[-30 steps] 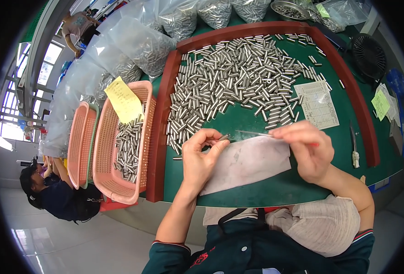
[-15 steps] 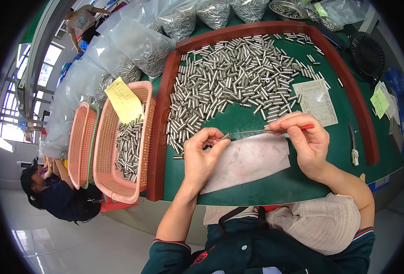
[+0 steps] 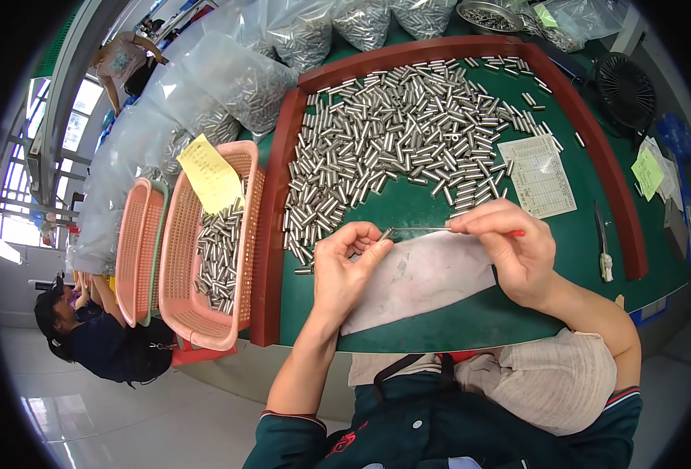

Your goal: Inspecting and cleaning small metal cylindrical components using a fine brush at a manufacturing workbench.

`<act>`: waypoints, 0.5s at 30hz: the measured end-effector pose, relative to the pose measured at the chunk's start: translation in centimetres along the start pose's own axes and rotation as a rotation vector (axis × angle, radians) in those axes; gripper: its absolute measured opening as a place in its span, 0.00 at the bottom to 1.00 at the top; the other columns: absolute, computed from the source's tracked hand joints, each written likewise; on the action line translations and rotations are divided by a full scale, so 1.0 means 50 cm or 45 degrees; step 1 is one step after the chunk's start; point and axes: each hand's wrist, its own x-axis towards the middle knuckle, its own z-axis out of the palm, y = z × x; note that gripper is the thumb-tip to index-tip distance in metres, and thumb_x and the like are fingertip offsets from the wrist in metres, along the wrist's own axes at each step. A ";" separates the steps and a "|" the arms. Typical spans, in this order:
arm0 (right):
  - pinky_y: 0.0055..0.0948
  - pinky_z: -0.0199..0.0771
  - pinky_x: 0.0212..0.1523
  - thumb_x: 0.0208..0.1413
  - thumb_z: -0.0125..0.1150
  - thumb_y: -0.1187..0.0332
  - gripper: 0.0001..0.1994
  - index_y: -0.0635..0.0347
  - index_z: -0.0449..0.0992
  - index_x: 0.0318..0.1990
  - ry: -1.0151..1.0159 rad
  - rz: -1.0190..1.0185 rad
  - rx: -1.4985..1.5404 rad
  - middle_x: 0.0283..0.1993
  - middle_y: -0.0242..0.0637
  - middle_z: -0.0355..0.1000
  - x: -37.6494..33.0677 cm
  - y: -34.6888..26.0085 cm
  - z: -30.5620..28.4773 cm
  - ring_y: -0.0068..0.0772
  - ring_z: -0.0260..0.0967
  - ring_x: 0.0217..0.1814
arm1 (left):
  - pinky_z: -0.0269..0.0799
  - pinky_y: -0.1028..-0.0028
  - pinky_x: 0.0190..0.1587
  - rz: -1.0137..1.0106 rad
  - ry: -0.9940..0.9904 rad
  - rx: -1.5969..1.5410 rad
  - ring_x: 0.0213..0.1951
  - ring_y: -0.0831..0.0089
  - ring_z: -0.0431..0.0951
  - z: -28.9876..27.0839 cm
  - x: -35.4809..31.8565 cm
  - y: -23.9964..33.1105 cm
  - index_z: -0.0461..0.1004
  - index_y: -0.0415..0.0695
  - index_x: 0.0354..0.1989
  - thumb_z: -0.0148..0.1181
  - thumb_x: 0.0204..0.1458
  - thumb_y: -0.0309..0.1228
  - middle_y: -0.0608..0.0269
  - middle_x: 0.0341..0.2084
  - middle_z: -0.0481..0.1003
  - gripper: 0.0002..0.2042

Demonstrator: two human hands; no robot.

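Metal tube [image 3: 387, 233] at left grip [image 3: 351, 266] fingertips

My left hand [image 3: 345, 270] pinches a small metal tube [image 3: 386, 234] at its fingertips. My right hand [image 3: 509, 250] holds a thin rod with a red handle [image 3: 470, 230], its tip meeting the tube. Under both hands lies a grey cloth [image 3: 419, 277] on the green bench [image 3: 478, 320]. Beyond my grip spreads a heap of metal tubes [image 3: 392, 141]; left of my left hand sits a pink basket [image 3: 181, 258].
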 end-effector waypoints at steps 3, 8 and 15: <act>0.28 0.75 0.32 0.48 0.55 0.84 0.06 0.68 0.71 0.34 -0.217 -0.420 -0.379 0.35 0.48 0.73 0.015 0.000 -0.005 0.41 0.75 0.35 | 0.66 0.84 0.30 -0.078 0.018 -0.095 0.25 0.85 0.67 0.000 -0.003 0.004 0.73 0.35 0.28 0.63 0.42 0.21 0.70 0.21 0.72 0.06; 0.26 0.74 0.35 0.51 0.52 0.83 0.04 0.68 0.70 0.34 0.012 -0.093 -0.088 0.35 0.46 0.73 0.004 -0.012 -0.005 0.36 0.73 0.35 | 0.66 0.85 0.31 -0.010 0.040 -0.062 0.25 0.86 0.68 -0.001 0.000 0.001 0.73 0.35 0.28 0.63 0.42 0.20 0.70 0.21 0.72 0.06; 0.24 0.73 0.37 0.53 0.48 0.83 0.05 0.68 0.71 0.35 0.042 0.057 0.076 0.35 0.45 0.73 -0.003 -0.002 0.004 0.32 0.72 0.36 | 0.67 0.84 0.32 -0.030 0.030 -0.067 0.26 0.85 0.68 0.000 0.001 0.002 0.73 0.35 0.28 0.63 0.41 0.19 0.70 0.22 0.72 0.06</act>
